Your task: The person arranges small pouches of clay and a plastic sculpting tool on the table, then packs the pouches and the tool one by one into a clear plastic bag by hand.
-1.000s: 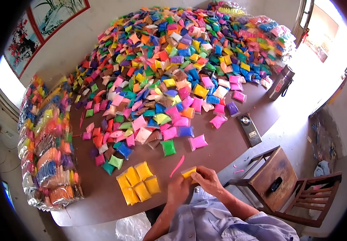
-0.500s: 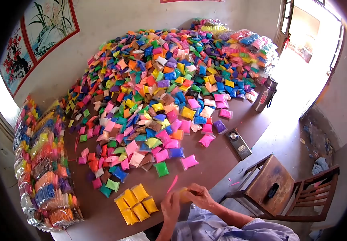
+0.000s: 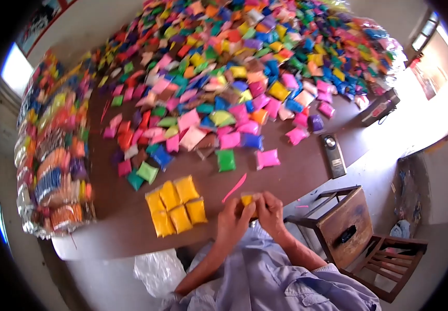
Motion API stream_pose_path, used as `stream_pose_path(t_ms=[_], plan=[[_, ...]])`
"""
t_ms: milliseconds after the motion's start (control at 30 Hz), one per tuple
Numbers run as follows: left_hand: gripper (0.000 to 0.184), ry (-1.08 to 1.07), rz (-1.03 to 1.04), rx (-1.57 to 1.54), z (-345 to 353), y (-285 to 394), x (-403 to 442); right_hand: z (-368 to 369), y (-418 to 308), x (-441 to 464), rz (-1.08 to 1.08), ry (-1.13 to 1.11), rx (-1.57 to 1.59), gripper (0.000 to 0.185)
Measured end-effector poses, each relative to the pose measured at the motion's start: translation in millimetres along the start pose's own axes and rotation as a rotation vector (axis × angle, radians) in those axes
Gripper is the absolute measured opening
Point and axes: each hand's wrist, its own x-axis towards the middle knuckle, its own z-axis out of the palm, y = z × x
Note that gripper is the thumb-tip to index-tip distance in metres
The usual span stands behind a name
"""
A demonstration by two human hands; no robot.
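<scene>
A small yellow packet is pinched between my two hands near the table's front edge, mostly covered by the fingers. My left hand grips it from the left, and my right hand holds it from the right with bent fingers. To the left, several yellow packets lie side by side in two rows on the brown table. A thin pink strip rests just beyond my hands. Past it are a green packet and a pink packet.
A large heap of coloured packets covers the table's far part. Bagged bundles line the left side. At right are a small dark device, a flask and a wooden chair. A clear plastic bag sits below the table edge.
The head view has tilted downward, so the heap and table appear higher. My hands have drawn closer together around the yellow packet. The laid-out yellow packets keep their arrangement.
</scene>
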Motion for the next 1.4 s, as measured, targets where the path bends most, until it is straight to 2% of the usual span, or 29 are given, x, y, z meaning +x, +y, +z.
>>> stream_pose_path(t_ms=[67,167,367,600,733,833,933,1100,1133,1200,1267,1400], plan=[[0.023,0.025,0.028,-0.131,1.9,-0.6,2.8,6.7,0.1,1.0,-0.018,0.027,0.091,0.033],[0.019,0.073,0.102,-0.150,3.2,-7.4,6.8,8.2,-3.7,4.2,-0.058,-0.012,0.034,0.033],[0.018,0.097,0.103,-0.101,1.0,-20.5,6.3,2.9,-12.5,8.1,-0.064,-0.131,-0.027,0.037],[0.023,-0.021,0.115,-0.139,-7.4,9.4,5.1,0.3,1.2,8.9,-0.028,-0.076,-0.006,0.035],[0.021,-0.091,0.095,0.030,-11.6,-5.3,8.5,3.9,-9.8,8.7,-0.025,-0.060,0.018,0.035],[0.021,-0.010,0.107,-0.114,-7.3,-12.7,8.3,1.9,-3.7,5.6,-0.051,-0.087,-0.021,0.034],[0.021,0.046,0.185,-0.015,-5.1,-18.3,8.1,3.4,-0.2,6.3,-0.089,-0.102,-0.036,0.033],[0.024,-0.045,0.181,-0.016,-12.5,-8.0,4.5,0.4,-1.1,6.6,-0.061,-0.110,0.022,0.027],[0.024,-0.036,0.175,-0.010,-11.7,-6.2,4.8,-1.3,1.1,5.8,-0.041,-0.125,0.022,0.026],[0.023,0.011,0.168,-0.194,-11.0,-2.4,6.6,-3.8,0.9,5.0,-0.064,-0.148,-0.037,0.023],[0.022,-0.001,0.150,-0.192,-12.9,-10.8,6.8,-3.3,-1.1,6.7,-0.153,-0.151,-0.101,0.022],[0.019,0.037,0.129,-0.157,-7.1,-19.6,8.4,-3.6,0.5,8.0,-0.172,-0.170,-0.100,0.026]])
